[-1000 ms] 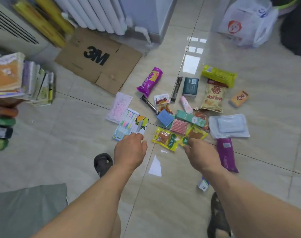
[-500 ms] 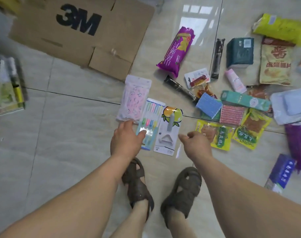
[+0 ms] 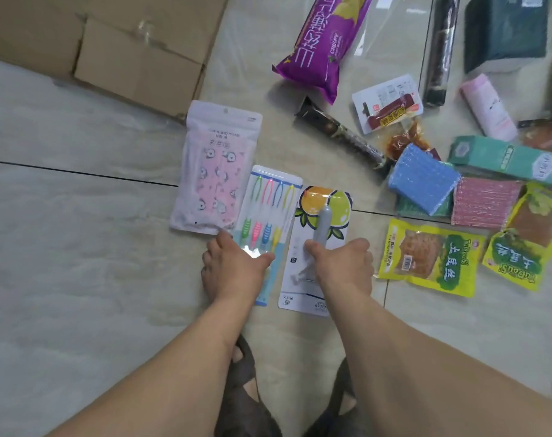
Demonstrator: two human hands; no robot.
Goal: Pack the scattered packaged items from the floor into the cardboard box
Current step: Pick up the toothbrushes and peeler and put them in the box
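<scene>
A flattened cardboard box (image 3: 126, 55) lies at the top left. Below it, side by side on the tile floor, are a pink face-mask pack (image 3: 214, 171), a toothbrush pack (image 3: 271, 200) and a peeler on a fruit-print card (image 3: 323, 206). My left hand (image 3: 233, 269) lies over the toothbrush pack's lower left edge, thumb on top, fingertips at the mask pack's bottom edge. On the peeler card's lower right part sits my right hand (image 3: 344, 266), with its thumb on the card. Both packs lie flat on the floor.
To the right lie a purple snack bag (image 3: 325, 36), a dark wrapped bar (image 3: 340, 134), a blue sponge (image 3: 422, 184), a red sponge (image 3: 482, 203), yellow snack pouches (image 3: 432, 257), a teal box (image 3: 504, 159) and more packets. My sandalled feet (image 3: 246, 389) stand just below my hands.
The view has dropped closer to the floor. My right hand moved left from the yellow pouches onto the peeler card; my left hand shifted onto the toothbrush pack.
</scene>
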